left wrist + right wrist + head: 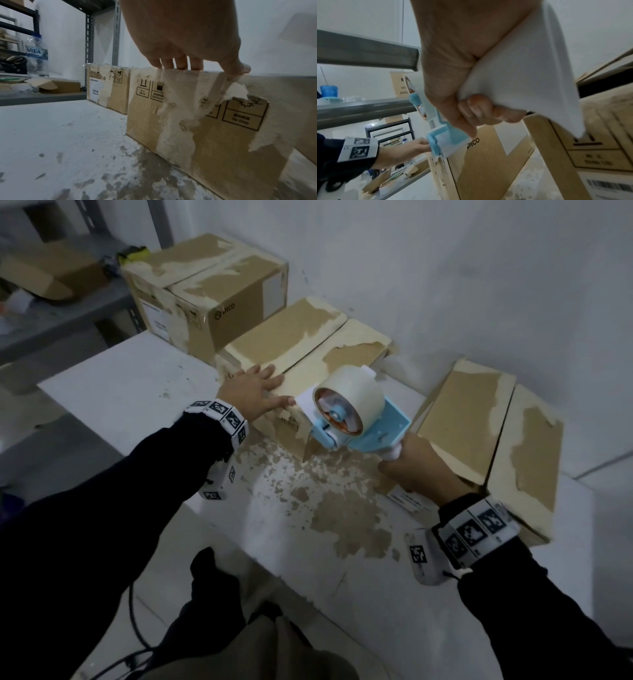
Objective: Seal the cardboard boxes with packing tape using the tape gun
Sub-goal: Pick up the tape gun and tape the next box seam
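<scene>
Three worn cardboard boxes stand along the wall on a white table (113, 392). My left hand (255, 392) lies flat, fingers straight, on the near top edge of the middle box (301, 344); its thumb presses a strip of clear tape (217, 93) onto the box front (171, 115). My right hand (416, 470) grips the white handle (522, 70) of a blue tape gun (349, 412), whose roller end (443, 143) sits at the box's front top corner. The tape roll (352, 395) is cream.
A taller sealed box (212, 292) stands at the back left, a third box (496, 433) at the right beside my right hand. Brown scuffed patches cover the table centre. A metal shelf (68, 313) at the left holds a water bottle (36, 56) and open cartons.
</scene>
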